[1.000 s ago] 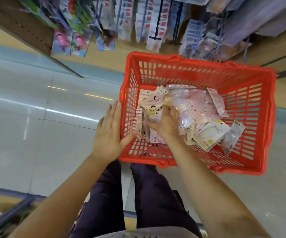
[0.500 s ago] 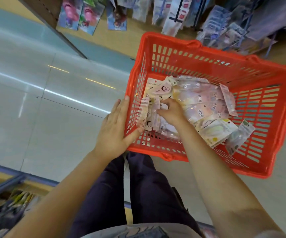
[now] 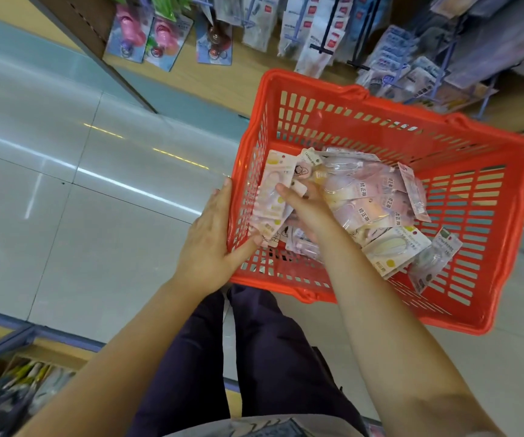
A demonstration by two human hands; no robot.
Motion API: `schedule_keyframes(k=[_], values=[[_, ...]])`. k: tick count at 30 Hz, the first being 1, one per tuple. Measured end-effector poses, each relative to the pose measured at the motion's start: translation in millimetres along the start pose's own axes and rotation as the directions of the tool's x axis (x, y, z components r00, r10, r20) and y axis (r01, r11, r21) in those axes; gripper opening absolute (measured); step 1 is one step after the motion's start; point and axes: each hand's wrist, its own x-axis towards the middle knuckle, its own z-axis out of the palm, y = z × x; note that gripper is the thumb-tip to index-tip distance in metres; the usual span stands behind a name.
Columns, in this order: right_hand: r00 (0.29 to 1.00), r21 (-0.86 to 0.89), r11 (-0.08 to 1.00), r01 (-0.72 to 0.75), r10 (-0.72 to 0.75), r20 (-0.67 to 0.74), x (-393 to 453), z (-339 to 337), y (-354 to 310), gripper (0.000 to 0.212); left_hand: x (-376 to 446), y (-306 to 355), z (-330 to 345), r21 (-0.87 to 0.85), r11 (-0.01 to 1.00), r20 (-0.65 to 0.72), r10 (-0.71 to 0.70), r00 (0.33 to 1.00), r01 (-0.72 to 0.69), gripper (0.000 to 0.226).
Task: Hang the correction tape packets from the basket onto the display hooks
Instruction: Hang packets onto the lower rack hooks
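Gathering is what this moment shows: inside the red slatted plastic shopping basket (image 3: 481, 171), the right hand (image 3: 305, 209) is curled down among the pastel card-backed correction tape packets (image 3: 377, 200), its fingers bent round a small fanned bunch at the basket's left wall, while the left hand (image 3: 213, 234) lies with straight fingers flat against the outside of that same wall and its thumb hooked over the near rim, steadying it. Compared with a second ago, the right hand has shifted from the middle of the heap toward the left wall, and a pale packet with a yellow dot (image 3: 273, 187) now stands on edge there rather than lying flat, so the grip looks to be closing on a handful, though how many it truly holds is hidden under the palm. Most packets lie loose in the basket's floor. Beyond the basket's far rim, the wire display hooks (image 3: 327, 29) on the wooden shelf carry other hanging goods; nothing from the basket has reached them yet, so hanging seems only about to begin.
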Motion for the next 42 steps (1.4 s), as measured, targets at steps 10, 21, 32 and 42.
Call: schedule_keyframes(k=[10,21,32,42], values=[[0.989,-0.083,0.990,-0.110,0.101,-0.112,22,33,21,0.079,2,-6,3,-0.036,0.999,-0.009,0.011,1.000,-0.011,0.099],[0.993,0.114,0.993,0.014,-0.028,0.115,5,-22,23,0.041,1,1,-2,-0.026,0.999,0.013,0.018,1.000,-0.018,0.100],[0.960,0.295,0.939,0.177,-0.230,0.157,-98,-62,-37,0.056,16,88,-36,0.008,0.991,-0.137,0.130,0.982,-0.130,0.092],[0.858,0.424,0.825,0.374,-0.481,0.181,-242,-86,-135,0.053,1,227,-109,-0.628,0.759,0.194,-0.064,0.979,0.175,0.040]])
